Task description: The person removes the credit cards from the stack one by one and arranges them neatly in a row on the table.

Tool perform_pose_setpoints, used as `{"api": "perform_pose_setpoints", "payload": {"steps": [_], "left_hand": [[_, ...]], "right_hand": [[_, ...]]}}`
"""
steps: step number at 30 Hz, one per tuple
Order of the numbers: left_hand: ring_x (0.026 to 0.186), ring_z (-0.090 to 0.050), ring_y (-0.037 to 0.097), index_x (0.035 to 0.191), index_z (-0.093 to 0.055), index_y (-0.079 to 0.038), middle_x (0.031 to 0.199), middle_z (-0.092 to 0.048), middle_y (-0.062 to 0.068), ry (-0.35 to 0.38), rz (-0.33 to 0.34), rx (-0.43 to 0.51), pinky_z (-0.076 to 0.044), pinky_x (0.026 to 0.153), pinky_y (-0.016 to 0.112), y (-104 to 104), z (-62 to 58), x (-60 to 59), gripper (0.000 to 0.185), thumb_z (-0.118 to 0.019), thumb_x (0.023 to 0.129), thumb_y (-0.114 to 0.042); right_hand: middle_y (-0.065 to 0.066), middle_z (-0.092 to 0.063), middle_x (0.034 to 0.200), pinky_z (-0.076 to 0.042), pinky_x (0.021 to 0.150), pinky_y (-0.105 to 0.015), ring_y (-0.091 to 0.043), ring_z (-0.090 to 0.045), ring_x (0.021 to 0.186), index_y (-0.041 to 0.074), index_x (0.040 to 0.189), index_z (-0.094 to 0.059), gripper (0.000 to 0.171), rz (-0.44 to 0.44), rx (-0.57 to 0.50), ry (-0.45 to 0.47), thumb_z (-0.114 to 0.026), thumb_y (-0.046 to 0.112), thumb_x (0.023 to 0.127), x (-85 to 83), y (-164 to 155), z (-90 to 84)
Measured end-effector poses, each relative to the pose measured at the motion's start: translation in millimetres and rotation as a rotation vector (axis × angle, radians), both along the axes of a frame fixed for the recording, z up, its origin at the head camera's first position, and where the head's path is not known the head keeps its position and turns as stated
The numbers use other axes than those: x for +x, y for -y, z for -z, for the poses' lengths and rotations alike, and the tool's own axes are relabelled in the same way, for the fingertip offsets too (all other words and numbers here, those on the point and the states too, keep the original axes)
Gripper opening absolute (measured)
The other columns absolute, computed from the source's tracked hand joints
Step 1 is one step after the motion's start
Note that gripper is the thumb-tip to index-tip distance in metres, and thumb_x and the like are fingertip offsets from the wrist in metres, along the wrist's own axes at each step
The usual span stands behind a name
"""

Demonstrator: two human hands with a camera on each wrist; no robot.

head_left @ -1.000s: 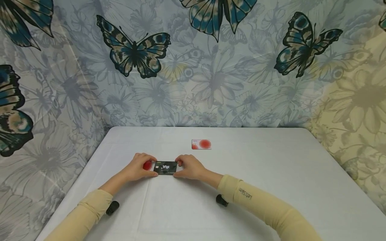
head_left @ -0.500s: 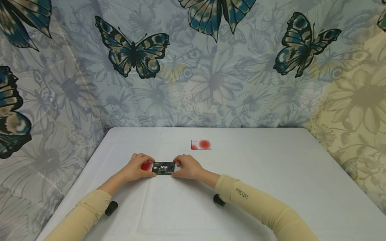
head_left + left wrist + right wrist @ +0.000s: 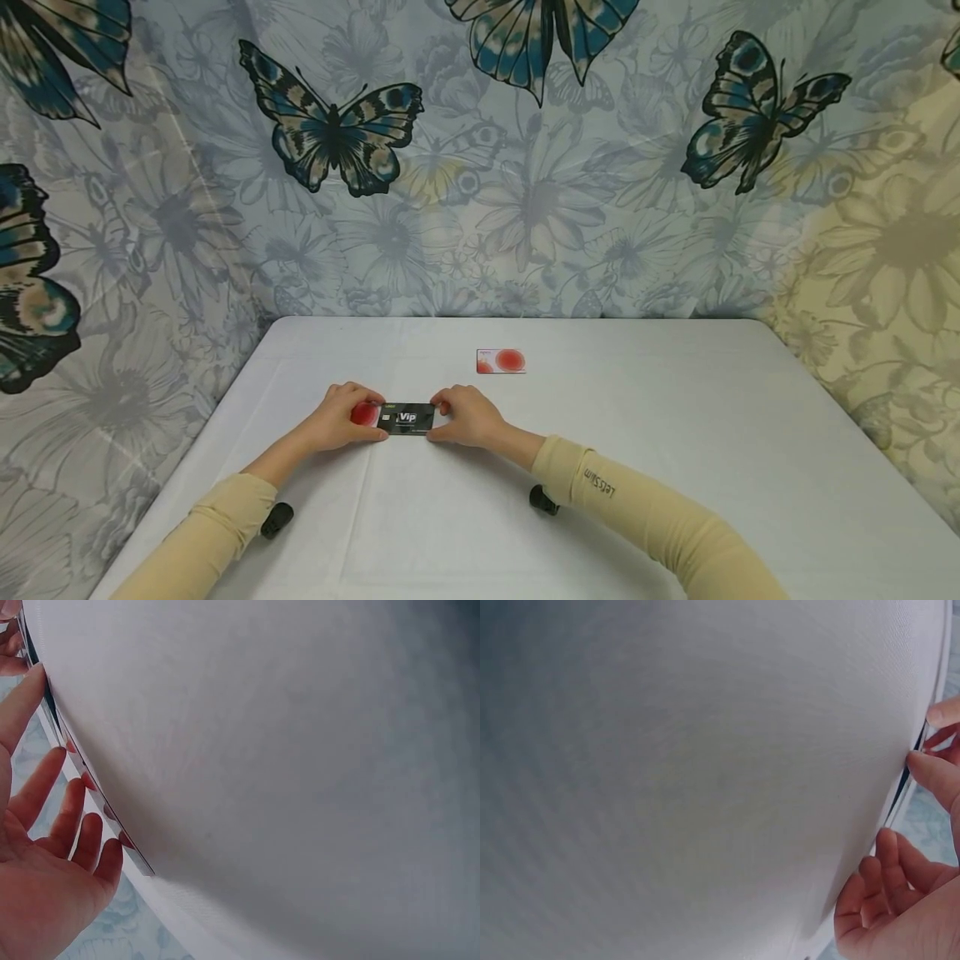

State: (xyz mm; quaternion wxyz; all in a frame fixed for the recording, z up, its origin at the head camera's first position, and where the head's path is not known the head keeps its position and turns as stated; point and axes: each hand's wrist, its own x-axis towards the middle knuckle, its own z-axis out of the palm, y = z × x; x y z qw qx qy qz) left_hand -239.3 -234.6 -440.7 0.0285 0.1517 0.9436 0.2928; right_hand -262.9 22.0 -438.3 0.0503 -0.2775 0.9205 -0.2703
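Observation:
A black card (image 3: 406, 419) printed "Vip", with a chip on it, lies on a red-and-white flat piece (image 3: 365, 414) that sticks out at its left end. My left hand (image 3: 341, 418) pinches the black card's left end, thumb on the near edge and a finger on the far edge. At the opposite end, my right hand (image 3: 471, 419) holds it in the same way. Seen edge-on in the left wrist view, the red-and-white piece (image 3: 110, 814) is thin, with the left hand's other fingers (image 3: 69, 810) along it. The right hand's lower fingers (image 3: 889, 862) are bent in the right wrist view.
A second red-and-white card (image 3: 501, 361) lies flat beyond the hands, slightly right. White cloth covers the table (image 3: 675, 417). A wall covering with butterflies (image 3: 333, 125) stands behind the table's far edge. Small black devices (image 3: 277, 520) sit under both wrists.
Both hands and the black card have shifted very slightly left since the first frame. Over the last half second, they have stayed in place with the same hold.

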Motion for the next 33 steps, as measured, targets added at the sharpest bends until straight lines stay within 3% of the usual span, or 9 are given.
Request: {"api": "perform_pose_setpoints", "payload": {"steps": [33], "left_hand": [[0.111,-0.04,0.035,0.119,-0.065,-0.009,0.119,-0.054,0.014,-0.008,-0.013,-0.003,-0.044,0.086,0.048,-3.0,-1.6,2.9,0.053,-0.083,0.076,-0.034]], "right_hand": [[0.001,-0.056,0.083,-0.038,0.068,-0.026,-0.013,-0.045,0.077,0.005,0.111,-0.068,0.046,-0.018,-0.015,-0.013,-0.084,0.027,0.074,2.0,-2.7,-0.5]]}}
